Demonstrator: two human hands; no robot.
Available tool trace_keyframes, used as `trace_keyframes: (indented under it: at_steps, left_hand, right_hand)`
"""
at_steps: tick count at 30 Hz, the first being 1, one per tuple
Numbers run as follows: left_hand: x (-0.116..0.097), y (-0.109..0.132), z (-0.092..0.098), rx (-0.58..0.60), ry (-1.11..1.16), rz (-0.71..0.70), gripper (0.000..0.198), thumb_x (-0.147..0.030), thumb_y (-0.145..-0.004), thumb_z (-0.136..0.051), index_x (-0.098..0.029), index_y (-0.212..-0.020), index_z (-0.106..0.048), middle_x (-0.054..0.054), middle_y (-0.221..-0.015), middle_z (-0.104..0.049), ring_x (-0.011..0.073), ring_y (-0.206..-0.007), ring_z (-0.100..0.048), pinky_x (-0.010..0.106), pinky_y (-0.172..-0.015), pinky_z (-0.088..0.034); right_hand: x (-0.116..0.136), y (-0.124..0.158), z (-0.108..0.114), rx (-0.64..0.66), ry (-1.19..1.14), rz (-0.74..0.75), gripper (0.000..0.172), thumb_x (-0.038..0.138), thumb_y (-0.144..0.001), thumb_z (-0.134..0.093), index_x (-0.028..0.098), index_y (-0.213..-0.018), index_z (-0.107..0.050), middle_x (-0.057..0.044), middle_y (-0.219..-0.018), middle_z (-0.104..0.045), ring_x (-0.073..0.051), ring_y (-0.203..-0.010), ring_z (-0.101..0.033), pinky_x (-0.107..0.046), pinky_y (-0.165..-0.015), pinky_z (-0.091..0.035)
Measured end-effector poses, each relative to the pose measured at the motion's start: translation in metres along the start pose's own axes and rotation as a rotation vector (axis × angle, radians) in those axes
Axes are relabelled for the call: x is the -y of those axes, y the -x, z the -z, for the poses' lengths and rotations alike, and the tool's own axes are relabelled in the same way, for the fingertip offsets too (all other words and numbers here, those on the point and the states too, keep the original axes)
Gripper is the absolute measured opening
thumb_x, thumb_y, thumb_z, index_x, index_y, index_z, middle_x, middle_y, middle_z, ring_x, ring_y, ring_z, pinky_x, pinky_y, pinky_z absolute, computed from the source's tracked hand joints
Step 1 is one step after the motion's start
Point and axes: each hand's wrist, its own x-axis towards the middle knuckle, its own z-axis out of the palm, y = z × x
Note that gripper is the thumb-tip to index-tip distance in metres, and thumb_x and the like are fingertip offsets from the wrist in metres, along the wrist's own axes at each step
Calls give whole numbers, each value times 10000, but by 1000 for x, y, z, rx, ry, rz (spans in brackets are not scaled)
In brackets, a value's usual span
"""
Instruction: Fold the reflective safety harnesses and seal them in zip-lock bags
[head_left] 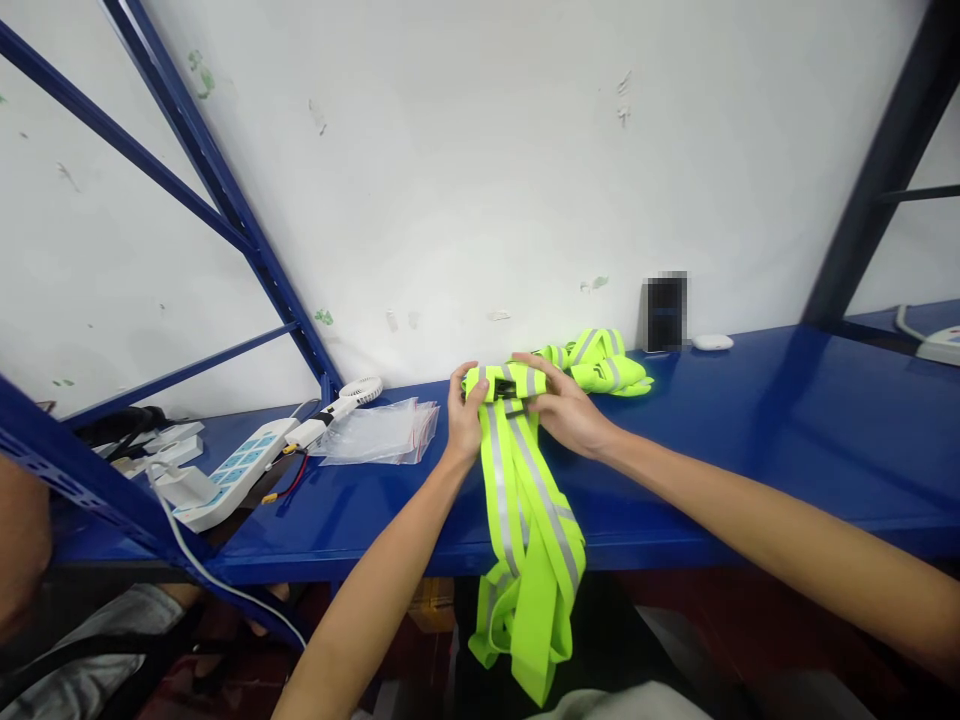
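Note:
A neon yellow-green reflective strap harness point(531, 500) with silver stripes is held between my two hands over the blue tabletop. My left hand point(466, 412) grips the folded upper end from the left, thumb on the front. On the right side, my right hand point(568, 405) has its fingers behind the fold and its thumb near the front. A black buckle point(505, 388) shows between the hands. Long loops of the strap drape over the table's front edge. Just beyond my right hand lies another bundle of the same strap material point(609, 365).
Clear zip bags point(379, 432) lie left, beside a small white fan point(360, 391) and a white power strip point(238, 475). A dark upright object point(665, 312) and a white case point(712, 342) stand by the wall. Blue rack posts point(247, 230) frame the left; a person sits there.

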Motion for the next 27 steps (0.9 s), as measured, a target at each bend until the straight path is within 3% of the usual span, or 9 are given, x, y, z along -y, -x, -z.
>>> trace_keyframes:
  at_steps: [3, 7, 9, 12, 14, 18, 22, 25, 27]
  left_hand:
    - [-7, -2, -1, 47, 86, 24, 677, -406, -647, -801, -221, -1246, -545, 42, -983, -690, 199, -867, -667, 286, -785, -506]
    - [-10, -1, -1, 164, 103, 60, 621, -410, -637, -818, -193, -1182, -612, 97, -1123, -690, 261, -1018, -663, 337, -875, -514]
    - [-9, -1, 0, 172, 102, 34, 634, -408, -645, -819, -204, -1203, -598, 98, -1154, -682, 265, -1069, -648, 341, -908, -506]
    - [-7, -2, 3, 172, 55, -25, 688, -402, -694, -797, -241, -1295, -504, 84, -1137, -682, 246, -1090, -638, 326, -920, -502]
    - [-4, -4, 5, 189, 12, -39, 699, -408, -723, -777, -266, -1323, -447, 69, -1092, -686, 226, -1033, -656, 310, -873, -518]
    - [-1, -5, 9, 208, 14, -17, 702, -397, -703, -795, -300, -1289, -421, 17, -985, -680, 178, -849, -671, 280, -742, -540]
    - [1, -7, 11, 229, 26, -32, 666, -329, -664, -826, -298, -1223, -465, -9, -934, -672, 144, -788, -652, 259, -728, -532]
    - [1, -9, 12, 192, 10, -42, 661, -293, -629, -846, -275, -1201, -514, 0, -942, -679, 147, -789, -655, 258, -729, -529]
    - [1, -9, 12, 168, 11, -44, 722, -281, -613, -853, -271, -1249, -514, 13, -980, -686, 157, -808, -662, 265, -735, -530]
  right_hand:
    - [17, 2, 2, 89, -6, -32, 819, 159, -683, -579, 384, -1442, -367, 0, -1217, -638, -183, -928, -655, -324, -795, -567]
    - [26, -2, 9, 34, 7, -72, 871, 254, -791, -626, 432, -1512, -171, -8, -1148, -676, -197, -904, -681, -370, -791, -589]
    - [24, -6, 12, -25, -15, -88, 856, 270, -779, -683, 374, -1506, -243, -19, -1053, -709, -206, -865, -695, -375, -786, -595]
    - [20, -10, 15, -9, -3, -116, 517, 352, -796, -696, 217, -1282, -582, -77, -1004, -729, -247, -897, -699, -399, -836, -583]
    - [19, -11, 17, 45, 92, -84, 363, 409, -831, -660, 190, -1121, -672, -93, -1041, -725, -270, -950, -688, -427, -878, -564]
    - [19, -9, 19, 79, 364, 68, 365, 446, -878, -594, 218, -1158, -645, -59, -1136, -697, -286, -1077, -632, -473, -935, -520]
    - [18, -7, 18, 90, 365, 38, 350, 402, -891, -567, 225, -1189, -612, -61, -1130, -688, -284, -1089, -618, -438, -875, -537]
    - [16, -6, 15, 83, 300, -29, 361, 254, -825, -615, 233, -1185, -592, -46, -1071, -688, -248, -989, -643, -368, -779, -551]
    - [13, -6, 14, 75, 268, -66, 416, 174, -776, -611, 235, -1187, -585, -28, -975, -686, -204, -816, -648, -318, -659, -538]
